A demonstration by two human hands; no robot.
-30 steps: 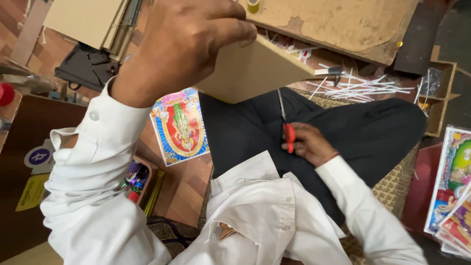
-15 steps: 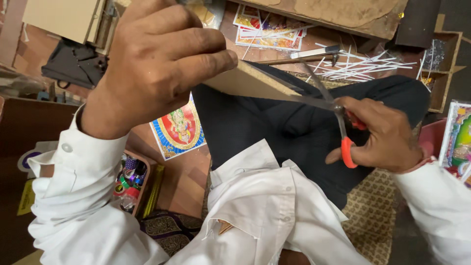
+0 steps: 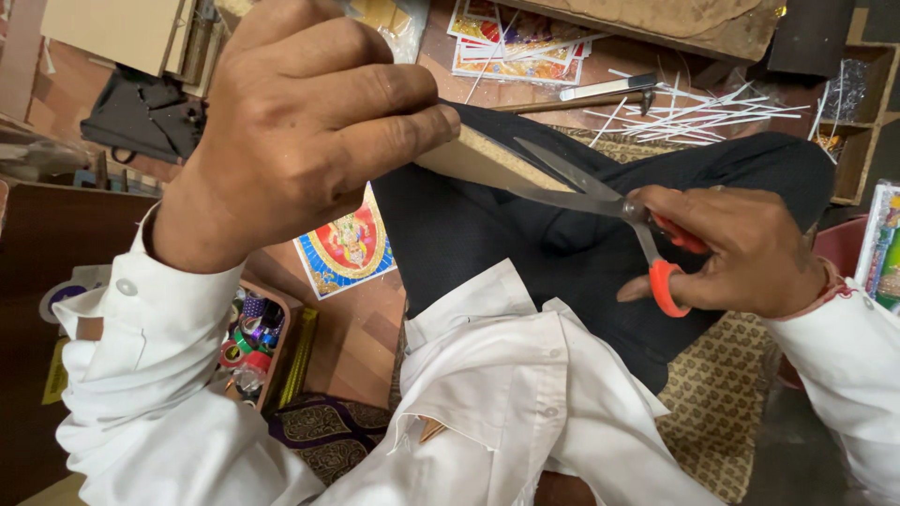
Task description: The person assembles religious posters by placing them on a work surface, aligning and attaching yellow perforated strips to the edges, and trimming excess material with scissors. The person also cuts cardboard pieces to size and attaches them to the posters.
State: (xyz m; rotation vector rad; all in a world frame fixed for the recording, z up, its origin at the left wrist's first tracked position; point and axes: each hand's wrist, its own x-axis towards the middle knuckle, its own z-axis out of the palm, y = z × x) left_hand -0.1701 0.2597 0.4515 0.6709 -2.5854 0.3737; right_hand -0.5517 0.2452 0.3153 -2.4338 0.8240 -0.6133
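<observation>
Currently, the cardboard sheet (image 3: 478, 161) is pinched in the left hand (image 3: 300, 131) while red-handled scissors (image 3: 619, 211), gripped by the right hand (image 3: 741, 248), are engaged at its edge, the cut barely begun.

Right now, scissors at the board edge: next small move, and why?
Probably close the scissors for a short snip. The right hand holds the orange handles, the open blades straddle the edge of the board piece, and the left hand pinches that piece steady.
</observation>
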